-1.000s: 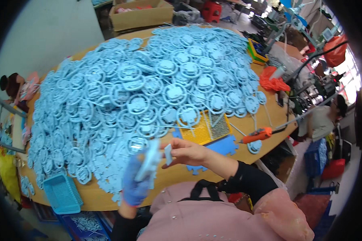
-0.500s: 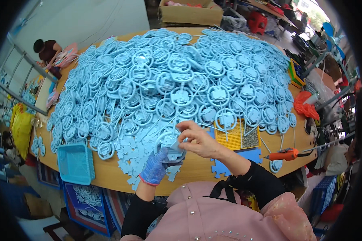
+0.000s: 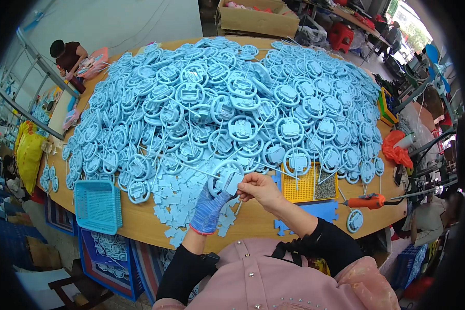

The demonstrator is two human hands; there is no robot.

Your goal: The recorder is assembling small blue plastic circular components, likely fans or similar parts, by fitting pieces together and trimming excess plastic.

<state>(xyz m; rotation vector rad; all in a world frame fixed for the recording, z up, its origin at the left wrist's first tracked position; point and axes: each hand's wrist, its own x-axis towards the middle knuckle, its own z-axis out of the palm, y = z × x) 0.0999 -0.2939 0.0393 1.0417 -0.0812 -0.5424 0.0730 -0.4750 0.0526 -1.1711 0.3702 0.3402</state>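
My left hand [image 3: 206, 212], in a blue glove, grips a light-blue ring-shaped plastic part [image 3: 218, 174] above the front of the table. Against the middle of that part sits a small flat light-blue plate [image 3: 232, 182]. The bare fingers of my right hand [image 3: 263, 192] pinch the plate's right edge. Beneath and around my left hand lie loose flat light-blue plates [image 3: 176, 201]. Behind both hands rises a large heap of similar ring-shaped parts [image 3: 191, 93], many with thin rods.
Right of my hands is a yellow tray [image 3: 293, 194] with small metal screws [image 3: 325, 189], beside a blue foam mat [image 3: 320, 210]. An orange electric screwdriver [image 3: 368, 201] lies at right, near a single ring part [image 3: 355, 220]. A light-blue basket [image 3: 98, 206] stands left. Another person [image 3: 67, 56] sits far left.
My right fingers have come down from above the ring part to its right side, onto the plate's edge. My left hand still holds the part, now turned more face-up. The view has shifted slightly.
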